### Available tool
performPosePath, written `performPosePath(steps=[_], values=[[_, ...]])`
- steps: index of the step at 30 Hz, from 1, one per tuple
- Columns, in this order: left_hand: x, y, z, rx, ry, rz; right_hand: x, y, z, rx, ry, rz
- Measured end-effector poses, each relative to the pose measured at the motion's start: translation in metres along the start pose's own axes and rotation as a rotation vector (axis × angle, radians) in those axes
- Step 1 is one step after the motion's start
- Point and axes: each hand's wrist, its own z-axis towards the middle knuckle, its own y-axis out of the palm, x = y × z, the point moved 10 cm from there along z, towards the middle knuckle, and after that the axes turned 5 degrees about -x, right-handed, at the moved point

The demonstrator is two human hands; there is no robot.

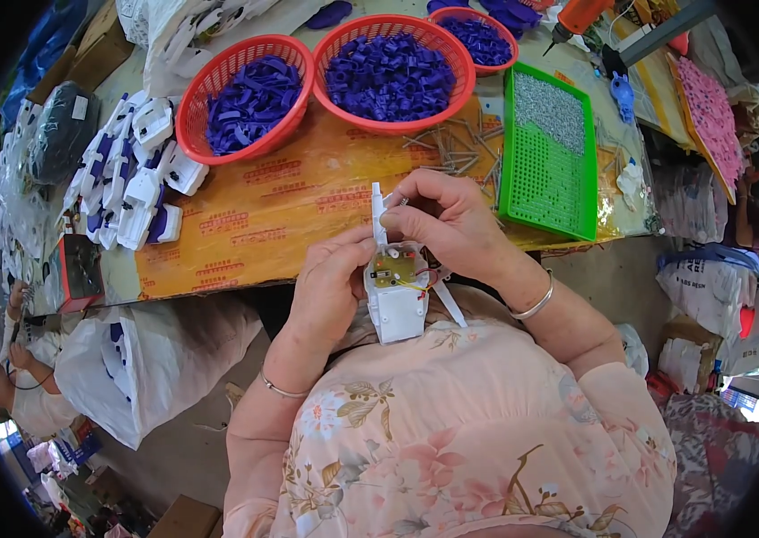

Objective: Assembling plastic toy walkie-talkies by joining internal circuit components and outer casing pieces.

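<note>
Close to my chest, I hold a white plastic housing [400, 314], shaped like part of a toy gun, with its narrow barrel end pointing away from me. Inside it are a small circuit board [391, 271] and thin red and yellow wires [433, 283]. My left hand [326, 278] is closed around the left side of the housing. Fingers of my right hand [451, 224] pinch what looks like a small metal spring [404, 201] beside the barrel. A white strip-like part [449, 303] sticks out at the housing's lower right.
Red baskets [245, 148] of purple parts stand at the back. A green tray [593, 170] of small silver pieces lies right, with loose metal pins [460, 148] beside it. White-and-purple assemblies [142, 179] pile up left. An orange electric screwdriver [577, 20] hangs upper right.
</note>
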Motion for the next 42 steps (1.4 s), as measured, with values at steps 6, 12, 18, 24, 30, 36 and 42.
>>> performPosePath(steps=[6,12,18,24,30,36,42], values=[[-0.007,-0.011,0.005,0.028,-0.01,-0.004,-0.009,0.002,0.001,-0.073,-0.073,-0.12],[-0.005,-0.008,0.007,0.033,-0.022,-0.042,-0.01,0.006,0.005,-0.136,-0.092,-0.21],[-0.007,-0.01,0.008,0.025,-0.019,-0.018,-0.015,0.007,0.007,-0.112,-0.129,-0.317],[-0.005,-0.009,0.009,0.009,-0.025,0.012,-0.016,0.009,0.01,-0.145,-0.147,-0.378],[-0.007,-0.011,0.01,0.005,-0.029,0.015,-0.01,0.011,0.015,-0.197,-0.072,-0.313],[0.0,0.001,0.005,-0.035,-0.045,-0.017,-0.016,0.012,0.015,-0.199,-0.126,-0.371],[0.012,0.004,0.003,-0.139,-0.009,0.138,-0.023,0.014,0.02,-0.197,-0.144,-0.42]])
